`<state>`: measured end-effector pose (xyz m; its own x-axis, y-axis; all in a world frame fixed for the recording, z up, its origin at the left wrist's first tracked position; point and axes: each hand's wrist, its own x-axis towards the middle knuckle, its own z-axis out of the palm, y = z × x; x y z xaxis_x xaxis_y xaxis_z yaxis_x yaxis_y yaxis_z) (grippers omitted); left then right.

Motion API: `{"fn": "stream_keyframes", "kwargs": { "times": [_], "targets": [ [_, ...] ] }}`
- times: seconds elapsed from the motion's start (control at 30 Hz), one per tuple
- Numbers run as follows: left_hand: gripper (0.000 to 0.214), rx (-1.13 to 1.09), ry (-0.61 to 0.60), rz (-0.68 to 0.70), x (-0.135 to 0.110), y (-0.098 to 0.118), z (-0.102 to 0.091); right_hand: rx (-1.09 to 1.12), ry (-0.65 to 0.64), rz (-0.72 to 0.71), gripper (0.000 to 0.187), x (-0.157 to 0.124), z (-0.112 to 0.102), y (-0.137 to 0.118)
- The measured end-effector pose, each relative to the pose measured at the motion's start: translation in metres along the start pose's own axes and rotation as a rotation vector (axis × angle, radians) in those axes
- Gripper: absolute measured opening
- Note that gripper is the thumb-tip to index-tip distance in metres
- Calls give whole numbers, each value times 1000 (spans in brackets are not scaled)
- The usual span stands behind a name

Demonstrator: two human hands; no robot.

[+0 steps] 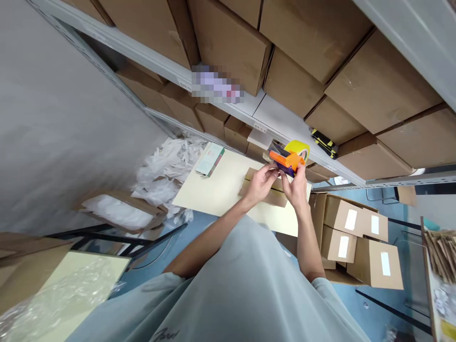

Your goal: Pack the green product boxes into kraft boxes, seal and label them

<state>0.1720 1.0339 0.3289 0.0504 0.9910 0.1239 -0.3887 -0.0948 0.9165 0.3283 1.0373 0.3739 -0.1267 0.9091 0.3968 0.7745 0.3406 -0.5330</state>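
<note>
storeroom racking [278,118] packed with brown cartons [228,42], pale yellow table [221,190] below. head view: both hands at the table's far edge, above a small flat carton [265,195]. right hand [298,187] wrapped closed round the tape dispenser [288,160]; left hand [259,184] has fingertips pinched near its front, can't tell what they nip. likely risk: loose tape end folding onto itself or sticking to fingers. dispenser long axis runs left-right, orange body pointing left, yellow roll [298,148] at right end.

Orange tape dispenser [285,161], yellow roll [298,148], tilted over small brown carton [265,195]
</note>
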Motion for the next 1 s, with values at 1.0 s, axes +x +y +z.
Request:
{"fn": "stream_keyframes", "kwargs": {
  "times": [1.0],
  "targets": [
    [15,532,522,924,-19,88,-29,-402,211,-211,42,-15,-68,-15]
  ]
}}
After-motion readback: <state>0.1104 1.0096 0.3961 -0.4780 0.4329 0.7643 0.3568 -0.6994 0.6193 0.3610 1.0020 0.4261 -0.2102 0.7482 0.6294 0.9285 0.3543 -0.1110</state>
